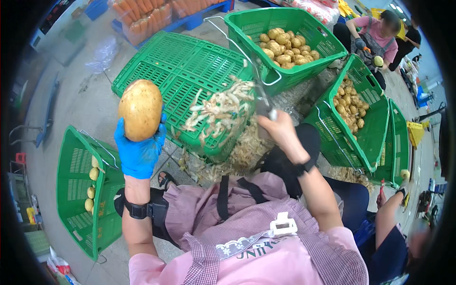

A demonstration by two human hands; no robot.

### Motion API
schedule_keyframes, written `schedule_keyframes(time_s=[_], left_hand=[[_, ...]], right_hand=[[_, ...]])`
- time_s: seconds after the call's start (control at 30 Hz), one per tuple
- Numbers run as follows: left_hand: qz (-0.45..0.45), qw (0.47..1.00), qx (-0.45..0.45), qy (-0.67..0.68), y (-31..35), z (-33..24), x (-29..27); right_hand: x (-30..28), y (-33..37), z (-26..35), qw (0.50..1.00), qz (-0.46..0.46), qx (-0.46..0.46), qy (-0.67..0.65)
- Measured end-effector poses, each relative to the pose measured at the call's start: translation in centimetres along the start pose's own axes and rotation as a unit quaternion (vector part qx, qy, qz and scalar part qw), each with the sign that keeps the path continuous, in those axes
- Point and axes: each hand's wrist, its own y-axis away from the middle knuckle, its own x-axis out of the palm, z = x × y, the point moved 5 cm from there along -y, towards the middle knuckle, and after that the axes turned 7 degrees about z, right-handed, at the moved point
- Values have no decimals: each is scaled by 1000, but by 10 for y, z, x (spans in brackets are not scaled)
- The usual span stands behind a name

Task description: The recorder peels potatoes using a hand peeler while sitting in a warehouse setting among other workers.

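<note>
My left hand (138, 148), in a blue glove, is wrapped round the underside of a large unpeeled potato (140, 110), held up left of an overturned green crate. My bare right hand (281, 132) is closed on a bladed tool (263, 95), its metal part pointing up and away. Motion blurs the tool, so I cannot tell whether it is a knife or a peeler. Between the hands, a heap of potato peelings (218, 108) lies on the overturned crate (190, 59). More peelings (247, 147) cover the floor in front of my knees.
Green crates of unpeeled potatoes stand at the far middle (285, 71) and right (375, 128). A left crate (78, 190) holds several peeled potatoes. Bagged carrots (140, 16) sit behind. One person (380, 38) works at the far right; another's arm (389, 209) is close on my right.
</note>
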Motion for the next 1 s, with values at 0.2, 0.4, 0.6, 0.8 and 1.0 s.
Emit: schedule_keyframes(time_s=[0.2, 0.4, 0.6, 0.8, 1.0], left_hand=[[-22, 998, 28, -61, -4, -38, -28], [-36, 998, 44, 7, 8, -45, -50], [-48, 996, 34, 74, 10, -52, -67], [-181, 977, 44, 102, -4, -49, -83], [-244, 965, 49, 78, -4, -42, -114]], right_hand=[[43, -18, 13, 989, -32, -38, 137], [66, 29, -27, 975, 157, -94, 124], [100, 41, -120, 786, 404, 38, 467], [158, 49, -146, 853, 433, 84, 281], [151, 114, -197, 871, 337, 267, 237]])
